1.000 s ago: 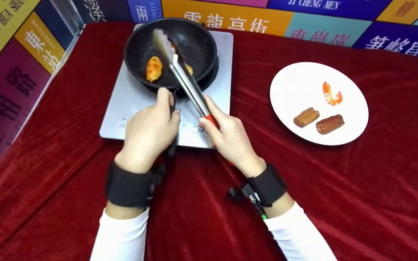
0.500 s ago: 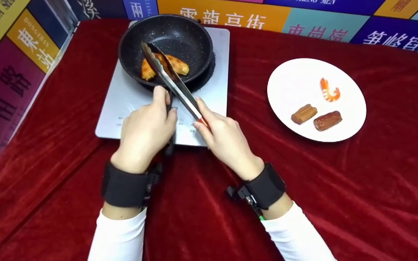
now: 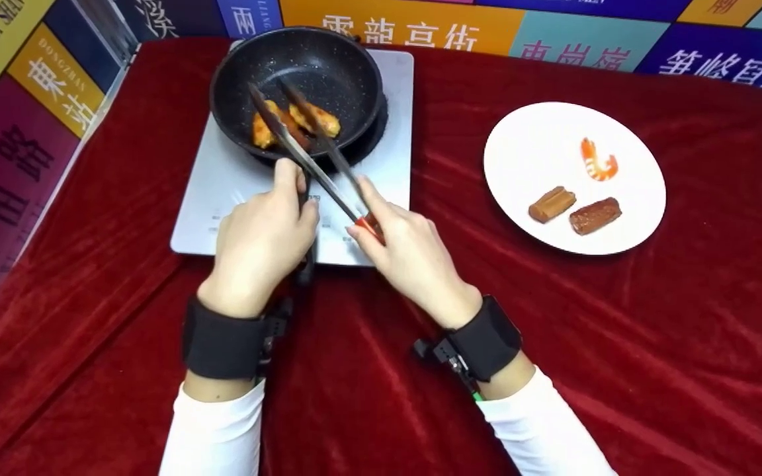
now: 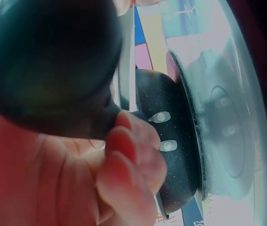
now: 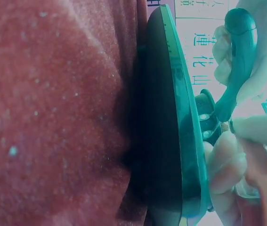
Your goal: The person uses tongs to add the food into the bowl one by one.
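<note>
A black speckled frying pan (image 3: 328,59) stands on a grey induction cooker (image 3: 222,192). My left hand (image 3: 265,241) grips the pan's handle; the left wrist view shows its fingers (image 4: 124,146) curled round the handle against the pan's side (image 4: 171,136). My right hand (image 3: 407,254) holds red-handled metal tongs (image 3: 318,168). The tongs' two arms are spread apart over an orange-brown piece of fried food (image 3: 325,119) in the pan. In the right wrist view the cooker's edge (image 5: 171,122) shows side-on.
A white plate (image 3: 540,152) at the right holds a shrimp (image 3: 596,162) and two brown food pieces (image 3: 576,210). Red velvet cloth (image 3: 652,344) covers the table. Colourful printed panels (image 3: 17,112) wall the left and far sides.
The tongs came back from the pan's far side and lowered over the food, and their arms spread apart. The food turned from on edge to lying flat. The left hand kept its grip.
</note>
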{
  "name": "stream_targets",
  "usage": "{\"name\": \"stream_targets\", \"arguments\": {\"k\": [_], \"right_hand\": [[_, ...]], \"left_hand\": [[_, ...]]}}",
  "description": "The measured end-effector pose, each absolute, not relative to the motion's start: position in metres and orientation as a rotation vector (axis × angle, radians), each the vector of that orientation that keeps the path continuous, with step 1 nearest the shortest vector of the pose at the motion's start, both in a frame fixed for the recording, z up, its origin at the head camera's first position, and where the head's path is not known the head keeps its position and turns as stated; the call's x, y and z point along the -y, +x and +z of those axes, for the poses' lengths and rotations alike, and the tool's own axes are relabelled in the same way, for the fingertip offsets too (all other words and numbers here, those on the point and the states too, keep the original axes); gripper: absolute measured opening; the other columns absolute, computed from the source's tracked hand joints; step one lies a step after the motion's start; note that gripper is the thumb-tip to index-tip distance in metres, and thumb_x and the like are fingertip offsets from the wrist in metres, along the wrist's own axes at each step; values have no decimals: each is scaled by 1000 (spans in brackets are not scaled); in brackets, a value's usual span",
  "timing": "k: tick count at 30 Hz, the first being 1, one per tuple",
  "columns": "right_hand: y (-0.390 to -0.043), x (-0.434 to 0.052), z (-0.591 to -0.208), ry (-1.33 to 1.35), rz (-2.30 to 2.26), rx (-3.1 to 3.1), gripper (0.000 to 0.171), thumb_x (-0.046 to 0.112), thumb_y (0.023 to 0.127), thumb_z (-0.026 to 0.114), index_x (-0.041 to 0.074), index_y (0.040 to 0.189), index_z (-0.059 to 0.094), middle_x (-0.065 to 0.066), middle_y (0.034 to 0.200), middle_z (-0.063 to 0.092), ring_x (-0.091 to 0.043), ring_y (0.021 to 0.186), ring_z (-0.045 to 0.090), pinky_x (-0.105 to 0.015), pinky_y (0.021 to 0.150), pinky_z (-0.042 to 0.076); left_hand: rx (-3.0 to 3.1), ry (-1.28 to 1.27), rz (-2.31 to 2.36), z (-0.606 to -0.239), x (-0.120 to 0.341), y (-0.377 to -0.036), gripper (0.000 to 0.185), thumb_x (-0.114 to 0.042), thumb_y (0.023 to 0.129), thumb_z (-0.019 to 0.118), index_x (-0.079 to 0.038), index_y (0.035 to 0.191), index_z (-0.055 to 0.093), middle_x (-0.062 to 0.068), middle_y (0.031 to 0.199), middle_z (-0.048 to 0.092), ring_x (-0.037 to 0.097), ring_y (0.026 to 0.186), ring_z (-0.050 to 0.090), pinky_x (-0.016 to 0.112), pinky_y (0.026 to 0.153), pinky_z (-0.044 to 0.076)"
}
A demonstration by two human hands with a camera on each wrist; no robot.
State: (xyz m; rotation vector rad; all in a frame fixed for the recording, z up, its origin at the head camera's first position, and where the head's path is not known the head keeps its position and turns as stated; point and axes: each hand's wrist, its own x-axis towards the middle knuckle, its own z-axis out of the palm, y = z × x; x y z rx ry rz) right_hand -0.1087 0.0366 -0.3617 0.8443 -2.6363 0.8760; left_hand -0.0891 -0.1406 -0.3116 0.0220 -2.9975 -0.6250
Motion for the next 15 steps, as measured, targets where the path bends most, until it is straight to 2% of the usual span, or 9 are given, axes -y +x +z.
{"name": "stream_targets", "arguments": {"k": [15], "right_hand": [[-108, -44, -356, 797, 957, 2683, 62, 41, 84, 57, 13, 136, 37, 5, 78, 57, -5, 61, 48, -22, 59, 40]], "left_hand": [[3010, 38, -628, -308, 142, -90, 22, -31, 88, 47, -15, 102, 40, 9, 59, 51, 32, 53, 52, 42, 44, 32]]}}
